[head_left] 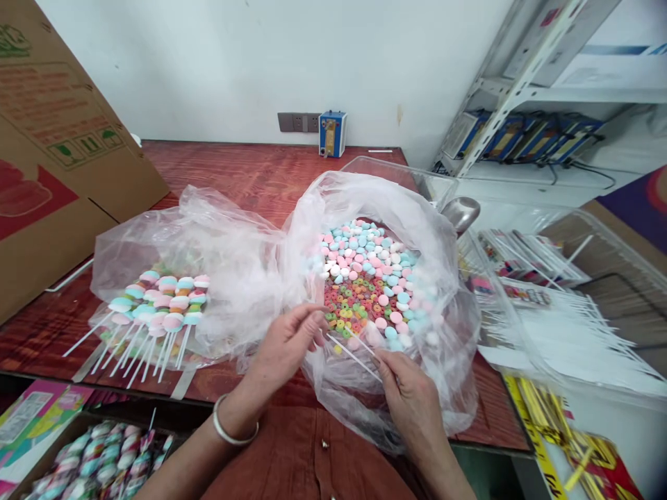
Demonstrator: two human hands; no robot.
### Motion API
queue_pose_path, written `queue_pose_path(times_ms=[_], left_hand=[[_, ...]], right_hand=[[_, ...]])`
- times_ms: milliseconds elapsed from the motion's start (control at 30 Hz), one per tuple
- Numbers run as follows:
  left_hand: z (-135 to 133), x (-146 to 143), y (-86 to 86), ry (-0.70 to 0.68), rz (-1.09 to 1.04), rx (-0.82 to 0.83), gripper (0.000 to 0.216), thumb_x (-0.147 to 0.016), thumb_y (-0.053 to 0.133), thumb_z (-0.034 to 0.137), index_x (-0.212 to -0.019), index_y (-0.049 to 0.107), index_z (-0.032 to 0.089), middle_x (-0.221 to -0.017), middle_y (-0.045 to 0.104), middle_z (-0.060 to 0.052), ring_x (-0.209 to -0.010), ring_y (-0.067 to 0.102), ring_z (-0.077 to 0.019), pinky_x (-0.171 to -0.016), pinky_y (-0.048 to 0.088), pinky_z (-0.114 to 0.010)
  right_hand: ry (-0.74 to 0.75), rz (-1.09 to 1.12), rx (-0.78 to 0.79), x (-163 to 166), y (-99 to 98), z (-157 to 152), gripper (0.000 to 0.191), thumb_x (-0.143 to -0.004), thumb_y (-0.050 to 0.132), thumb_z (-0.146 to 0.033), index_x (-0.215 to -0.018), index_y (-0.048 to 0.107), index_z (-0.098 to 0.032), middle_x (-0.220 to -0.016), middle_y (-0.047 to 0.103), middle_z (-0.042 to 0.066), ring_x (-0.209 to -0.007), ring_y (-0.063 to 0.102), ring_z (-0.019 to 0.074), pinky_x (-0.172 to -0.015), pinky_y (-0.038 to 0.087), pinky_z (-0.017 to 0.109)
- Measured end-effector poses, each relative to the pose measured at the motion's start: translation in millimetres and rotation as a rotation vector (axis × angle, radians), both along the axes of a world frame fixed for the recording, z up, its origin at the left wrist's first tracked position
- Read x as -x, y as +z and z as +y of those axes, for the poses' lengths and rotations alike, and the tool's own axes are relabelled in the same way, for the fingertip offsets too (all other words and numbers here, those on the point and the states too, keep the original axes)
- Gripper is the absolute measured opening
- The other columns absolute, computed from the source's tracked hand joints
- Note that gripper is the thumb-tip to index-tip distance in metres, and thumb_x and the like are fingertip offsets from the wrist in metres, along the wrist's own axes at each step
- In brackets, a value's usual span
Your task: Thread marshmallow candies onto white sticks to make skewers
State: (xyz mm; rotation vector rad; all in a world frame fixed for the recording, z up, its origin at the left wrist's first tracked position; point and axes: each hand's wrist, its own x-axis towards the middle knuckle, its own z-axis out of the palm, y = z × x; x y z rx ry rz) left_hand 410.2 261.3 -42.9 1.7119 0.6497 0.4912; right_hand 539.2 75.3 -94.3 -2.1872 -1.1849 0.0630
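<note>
A large clear plastic bag [344, 191] lies open in front of me, filled with pink, blue and white marshmallows [359, 253] and small coloured candy rings [347, 305]. Over its near side, my right hand [414, 392] is closed on thin white sticks [357, 357], two of which show. My left hand [294, 340] has its fingers pinched together close to the stick ends; whatever is in the pinch is too small to make out. To the left, several finished candy skewers [161, 305] of marshmallows and rings on white sticks lie on another clear bag [224, 257].
At right, a clear plastic bin [521, 333] holds many white sticks [578, 326]. A metal scoop [461, 212] rests behind the bag. Wrapped skewers fill a box [104, 451] below left. A cardboard box [67, 132] stands left; a blue device [332, 133] sits by the wall.
</note>
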Motion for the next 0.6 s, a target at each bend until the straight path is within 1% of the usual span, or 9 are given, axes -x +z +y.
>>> queue_pose_path(times_ms=[67, 133, 200, 267, 333, 367, 433, 500, 600], left_hand=[[-18, -18, -5.8, -0.182, 0.03, 0.098, 0.034, -0.093, 0.051, 0.042, -0.106, 0.07, 0.017, -0.072, 0.067, -0.002, -0.058, 0.059, -0.0128, -0.053, 0.044, -0.022], [-27, -31, -8.0, -0.284, 0.058, 0.081, 0.025, -0.089, 0.057, 0.037, -0.094, 0.073, 0.018, -0.062, 0.061, 0.001, -0.053, 0.054, -0.0111, -0.05, 0.039, -0.02], [-31, -40, -8.3, -0.253, 0.03, 0.114, 0.023, -0.088, 0.059, 0.035, -0.087, 0.074, 0.017, -0.058, 0.059, 0.001, -0.051, 0.051, -0.0106, -0.05, 0.04, -0.02], [-35, -46, -9.3, -0.075, -0.056, 0.207, 0.026, -0.088, 0.059, 0.036, -0.093, 0.074, 0.016, -0.065, 0.064, -0.001, -0.056, 0.057, -0.0126, -0.055, 0.046, -0.022], [-41, -51, -12.4, 0.103, -0.138, 0.268, 0.029, -0.089, 0.059, 0.038, -0.101, 0.073, 0.017, -0.075, 0.07, -0.004, -0.065, 0.063, -0.0154, -0.064, 0.051, -0.026], [-46, -52, -14.7, 0.125, -0.154, 0.274, 0.029, -0.088, 0.06, 0.038, -0.103, 0.074, 0.018, -0.079, 0.072, -0.005, -0.069, 0.065, -0.0166, -0.068, 0.052, -0.027], [-58, -54, -19.9, 0.015, -0.142, 0.245, 0.025, -0.087, 0.062, 0.037, -0.1, 0.076, 0.019, -0.078, 0.073, -0.005, -0.069, 0.066, -0.0176, -0.07, 0.052, -0.028], [-68, -56, -24.8, -0.179, -0.09, 0.166, 0.022, -0.088, 0.062, 0.035, -0.094, 0.078, 0.021, -0.074, 0.073, -0.005, -0.069, 0.066, -0.018, -0.071, 0.051, -0.028], [-67, -67, -29.7, -0.355, -0.013, 0.031, 0.024, -0.09, 0.059, 0.035, -0.102, 0.077, 0.025, -0.072, 0.073, -0.003, -0.065, 0.064, -0.0177, -0.066, 0.047, -0.027]], right_hand=[[0.032, -0.15, -0.003, 0, 6.4, -5, 0.036, -0.101, 0.039, -0.028, -0.098, 0.074, -0.017, -0.085, 0.075, 0.007, -0.077, 0.067, 0.0208, -0.072, 0.048, 0.032], [0.042, -0.285, -0.017, -2, 11.7, -11, 0.032, -0.101, 0.043, -0.026, -0.099, 0.074, -0.018, -0.08, 0.074, 0.005, -0.075, 0.066, 0.0205, -0.075, 0.047, 0.034], [-0.061, -0.39, -0.067, -4, 15.7, -17, 0.024, -0.098, 0.05, -0.027, -0.105, 0.072, -0.02, -0.091, 0.075, 0.007, -0.09, 0.067, 0.0245, -0.089, 0.044, 0.041], [-0.266, -0.387, -0.164, -6, 19.0, -22, 0.028, -0.093, 0.059, -0.032, -0.115, 0.069, -0.018, -0.114, 0.071, 0.014, -0.114, 0.06, 0.0316, -0.103, 0.036, 0.05], [-0.42, -0.157, -0.273, -8, 22.5, -22, 0.04, -0.092, 0.059, -0.039, -0.123, 0.063, -0.015, -0.126, 0.065, 0.019, -0.124, 0.053, 0.0339, -0.104, 0.037, 0.052], [-0.443, 0.045, -0.331, -8, 24.5, -20, 0.042, -0.093, 0.056, -0.042, -0.124, 0.062, -0.015, -0.124, 0.065, 0.019, -0.12, 0.056, 0.0325, -0.1, 0.042, 0.049], [-0.415, 0.511, -0.473, -10, 28.8, -12, 0.043, -0.096, 0.045, -0.046, -0.123, 0.062, -0.016, -0.107, 0.071, 0.015, -0.101, 0.065, 0.0277, -0.085, 0.051, 0.043], [-0.368, 0.88, -0.641, -14, 32.9, -5, 0.042, -0.097, 0.043, -0.047, -0.121, 0.062, -0.018, -0.079, 0.069, 0.006, -0.077, 0.066, 0.0219, -0.068, 0.053, 0.035], [-0.399, 1.046, -0.822, -26, 36.0, -4, 0.039, -0.094, 0.052, -0.048, -0.12, 0.061, -0.021, -0.054, 0.041, -0.009, -0.046, 0.044, 0.0108, -0.046, 0.039, 0.022]])
